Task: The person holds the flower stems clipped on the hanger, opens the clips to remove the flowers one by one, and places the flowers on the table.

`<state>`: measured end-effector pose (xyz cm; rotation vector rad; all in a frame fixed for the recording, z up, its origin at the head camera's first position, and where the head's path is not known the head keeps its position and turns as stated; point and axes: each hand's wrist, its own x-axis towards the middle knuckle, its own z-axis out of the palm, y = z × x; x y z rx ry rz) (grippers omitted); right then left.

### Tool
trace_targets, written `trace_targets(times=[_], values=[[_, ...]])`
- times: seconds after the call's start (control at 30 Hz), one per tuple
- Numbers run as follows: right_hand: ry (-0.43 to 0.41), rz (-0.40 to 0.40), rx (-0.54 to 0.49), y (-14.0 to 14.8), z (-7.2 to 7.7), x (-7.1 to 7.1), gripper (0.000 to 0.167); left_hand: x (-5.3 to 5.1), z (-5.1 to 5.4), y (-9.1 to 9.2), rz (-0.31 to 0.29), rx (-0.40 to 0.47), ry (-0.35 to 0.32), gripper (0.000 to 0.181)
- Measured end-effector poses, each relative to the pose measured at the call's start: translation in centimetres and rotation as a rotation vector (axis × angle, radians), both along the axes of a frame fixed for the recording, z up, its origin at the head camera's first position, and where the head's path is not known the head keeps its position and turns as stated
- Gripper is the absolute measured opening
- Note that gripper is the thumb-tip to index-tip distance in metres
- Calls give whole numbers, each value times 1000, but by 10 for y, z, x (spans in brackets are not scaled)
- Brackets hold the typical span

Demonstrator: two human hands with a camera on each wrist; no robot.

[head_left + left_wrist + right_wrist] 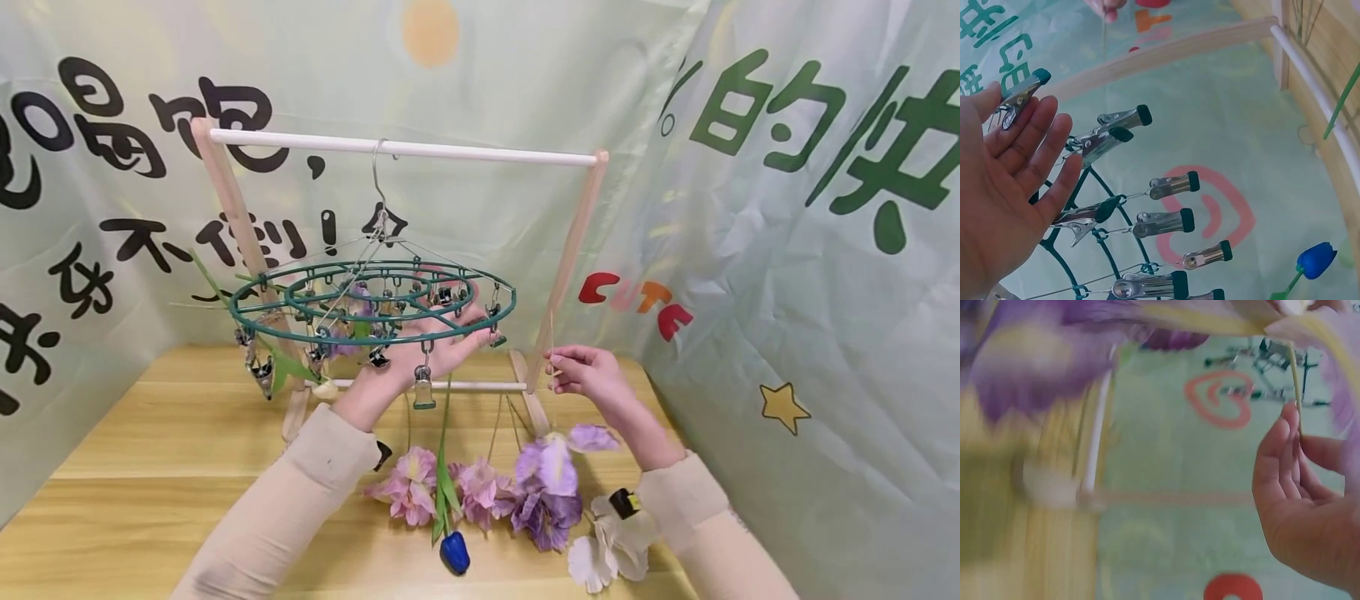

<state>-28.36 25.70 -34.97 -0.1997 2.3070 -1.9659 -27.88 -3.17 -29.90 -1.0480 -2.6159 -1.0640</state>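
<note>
Behind the green ring of a round hanging dryer, my left hand reaches up. In the left wrist view its thumb and forefinger pinch a metal clip with a teal tip; the other fingers spread loosely beside it. More clips hang from the ring. Right of the wooden stand, my right hand pinches a thin flower stem that stands near upright. Blurred purple petals fill the near part of the right wrist view. Which blossom the held stem bears, I cannot tell.
The dryer hooks over the white rod of the stand. Pink flowers, a blue tulip, purple flowers and a white flower show at the front. A white bud hangs at the dryer's left. Printed cloth walls the sides.
</note>
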Motion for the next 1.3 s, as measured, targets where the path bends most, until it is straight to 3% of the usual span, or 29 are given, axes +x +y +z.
trace_targets(times=[0.2, 0.37, 0.53, 0.73, 0.93, 1.07, 1.3], values=[[-56, 113, 281, 30, 12, -9, 34, -3, -3, 1, -18, 13, 43, 16], [-61, 240, 484, 50, 10, -20, 29, -3, -5, 5, 12, 0, 39, 15], [9, 307, 688, 59, 0, -33, 19, 0, -4, 7, 50, -17, 37, 22], [79, 371, 904, 53, -28, -39, 14, 0, -3, 5, 63, -48, 54, 20], [143, 337, 1010, 45, -55, -33, 11, -1, -3, 5, 66, -61, 73, 21], [119, 248, 1030, 44, -70, -30, 9, 0, -2, 6, 53, -34, 66, 20], [141, 220, 1057, 46, -88, -30, 6, -2, -5, 7, 42, -6, 71, 19]])
